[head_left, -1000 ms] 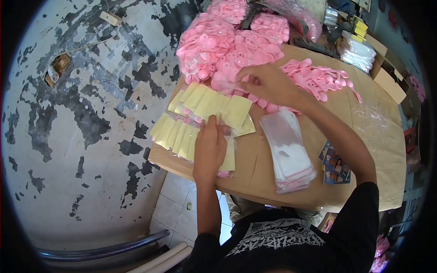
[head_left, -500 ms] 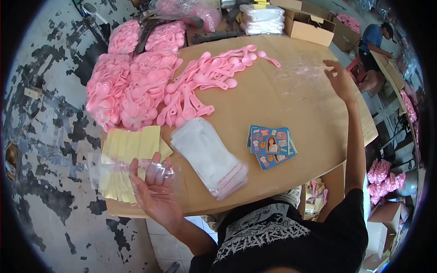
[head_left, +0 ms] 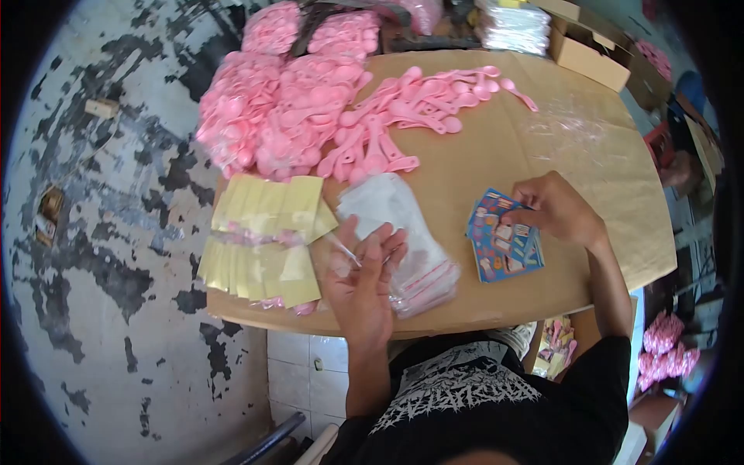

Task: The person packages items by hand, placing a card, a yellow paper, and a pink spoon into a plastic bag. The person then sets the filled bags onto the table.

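My left hand [head_left: 364,291] is palm up over the near edge of the stacked clear plastic bags [head_left: 422,256]. Its fingers are curled, with the thin edge of a clear plastic bag [head_left: 346,249] showing between them; most of that bag is hard to make out. My right hand [head_left: 562,209] is closed at the upper right of a small pile of blue printed cards [head_left: 490,232], fingertips pinching the top card. To the left lie overlapping yellow cards [head_left: 267,203] in clear wrapping with pink pieces.
Pink plastic spoons [head_left: 380,147] lie loose beside full bags of spoons [head_left: 240,108] at the back left. Clear film [head_left: 570,128] lies at the right. An open cardboard box [head_left: 593,54] stands at the back. Another person [head_left: 686,139] sits beyond the table's right edge.
My right hand has come from the clear film down to the blue cards and closed there. My left hand has moved right, from the yellow cards to the bag stack. The view has shifted.
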`<move>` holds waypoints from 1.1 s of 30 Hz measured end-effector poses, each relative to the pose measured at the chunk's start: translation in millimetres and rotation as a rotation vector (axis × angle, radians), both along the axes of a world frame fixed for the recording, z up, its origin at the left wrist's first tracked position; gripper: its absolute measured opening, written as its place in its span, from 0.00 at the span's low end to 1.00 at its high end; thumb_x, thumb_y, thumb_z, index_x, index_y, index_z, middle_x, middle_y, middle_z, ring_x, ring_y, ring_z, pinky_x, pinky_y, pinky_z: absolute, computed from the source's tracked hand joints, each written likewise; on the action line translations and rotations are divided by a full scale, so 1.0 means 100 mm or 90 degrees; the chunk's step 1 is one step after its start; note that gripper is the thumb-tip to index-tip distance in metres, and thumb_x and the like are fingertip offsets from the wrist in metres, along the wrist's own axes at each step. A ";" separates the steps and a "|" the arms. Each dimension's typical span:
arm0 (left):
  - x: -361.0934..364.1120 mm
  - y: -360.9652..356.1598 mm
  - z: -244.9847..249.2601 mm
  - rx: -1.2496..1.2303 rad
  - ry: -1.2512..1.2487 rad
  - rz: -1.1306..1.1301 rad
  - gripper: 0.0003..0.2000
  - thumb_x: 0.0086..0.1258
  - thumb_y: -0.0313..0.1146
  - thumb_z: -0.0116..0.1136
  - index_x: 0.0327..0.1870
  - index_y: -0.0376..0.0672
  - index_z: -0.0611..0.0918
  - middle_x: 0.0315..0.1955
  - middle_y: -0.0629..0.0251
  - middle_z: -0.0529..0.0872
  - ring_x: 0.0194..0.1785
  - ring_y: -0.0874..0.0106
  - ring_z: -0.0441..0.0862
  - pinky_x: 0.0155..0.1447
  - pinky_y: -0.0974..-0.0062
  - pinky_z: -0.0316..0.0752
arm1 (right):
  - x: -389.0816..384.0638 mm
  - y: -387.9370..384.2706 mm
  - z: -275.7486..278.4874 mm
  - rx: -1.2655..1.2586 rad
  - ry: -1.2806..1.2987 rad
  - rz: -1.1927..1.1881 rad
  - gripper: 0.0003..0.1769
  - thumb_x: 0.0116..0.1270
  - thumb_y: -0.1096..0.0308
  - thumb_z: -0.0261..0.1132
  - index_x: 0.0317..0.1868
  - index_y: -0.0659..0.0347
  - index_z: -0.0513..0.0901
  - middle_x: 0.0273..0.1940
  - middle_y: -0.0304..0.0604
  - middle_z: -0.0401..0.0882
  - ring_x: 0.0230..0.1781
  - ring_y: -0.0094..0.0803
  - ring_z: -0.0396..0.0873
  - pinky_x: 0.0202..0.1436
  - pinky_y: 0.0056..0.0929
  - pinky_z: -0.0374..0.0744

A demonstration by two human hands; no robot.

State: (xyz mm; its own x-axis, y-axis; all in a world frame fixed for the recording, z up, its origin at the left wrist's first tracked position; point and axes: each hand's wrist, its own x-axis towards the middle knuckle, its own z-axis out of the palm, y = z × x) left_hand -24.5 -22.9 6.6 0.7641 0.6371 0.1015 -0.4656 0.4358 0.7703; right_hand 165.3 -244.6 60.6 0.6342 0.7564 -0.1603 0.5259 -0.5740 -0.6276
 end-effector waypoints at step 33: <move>0.04 -0.06 0.04 -0.080 -0.068 -0.031 0.19 0.79 0.29 0.52 0.66 0.30 0.69 0.61 0.44 0.77 0.66 0.56 0.76 0.72 0.54 0.71 | -0.63 0.66 0.04 0.301 0.082 0.081 0.10 0.71 0.68 0.65 0.47 0.65 0.84 0.17 0.35 0.74 0.16 0.15 0.67 0.20 0.22 0.67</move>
State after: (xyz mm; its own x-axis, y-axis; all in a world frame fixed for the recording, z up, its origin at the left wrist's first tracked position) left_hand -20.8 -28.6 10.3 0.7836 0.6122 0.1058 -0.5177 0.5492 0.6560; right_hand 102.3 -179.1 64.9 0.5302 0.8349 0.1476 0.4739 -0.1474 -0.8681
